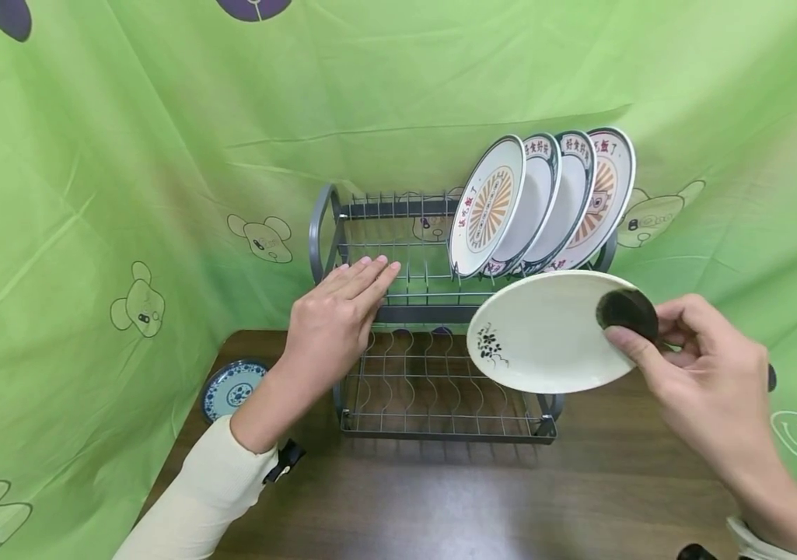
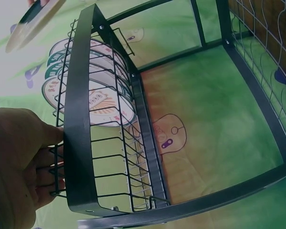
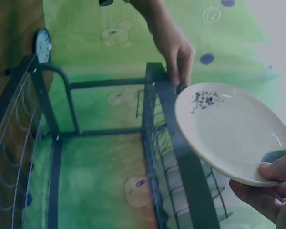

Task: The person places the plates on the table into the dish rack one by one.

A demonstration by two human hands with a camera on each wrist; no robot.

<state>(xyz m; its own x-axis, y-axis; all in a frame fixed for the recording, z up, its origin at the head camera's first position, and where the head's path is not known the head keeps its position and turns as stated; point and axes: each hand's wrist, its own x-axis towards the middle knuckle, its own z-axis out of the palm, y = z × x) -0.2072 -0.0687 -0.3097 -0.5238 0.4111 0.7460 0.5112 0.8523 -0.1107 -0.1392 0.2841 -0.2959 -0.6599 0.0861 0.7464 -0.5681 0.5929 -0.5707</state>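
My right hand (image 1: 713, 373) pinches the dark-patched end of an oval white plate (image 1: 545, 334), thumb on its face. A small black flower print marks the other end. The plate is held in front of the dish rack (image 1: 440, 313), at upper-tier height. My left hand (image 1: 335, 311) rests on the upper tier's front left, fingers extended over the wires; in the left wrist view its thumb (image 2: 50, 136) meets the dark front bar. Several round patterned plates (image 1: 489, 206) stand tilted in the upper tier's right part.
The lower tier (image 1: 447, 389) of wavy wire slots stands on a brown wooden table (image 1: 412, 498). A blue-and-white plate (image 1: 233, 389) lies at the table's left edge. Green cartoon-printed cloth (image 1: 398, 93) hangs behind and at the sides.
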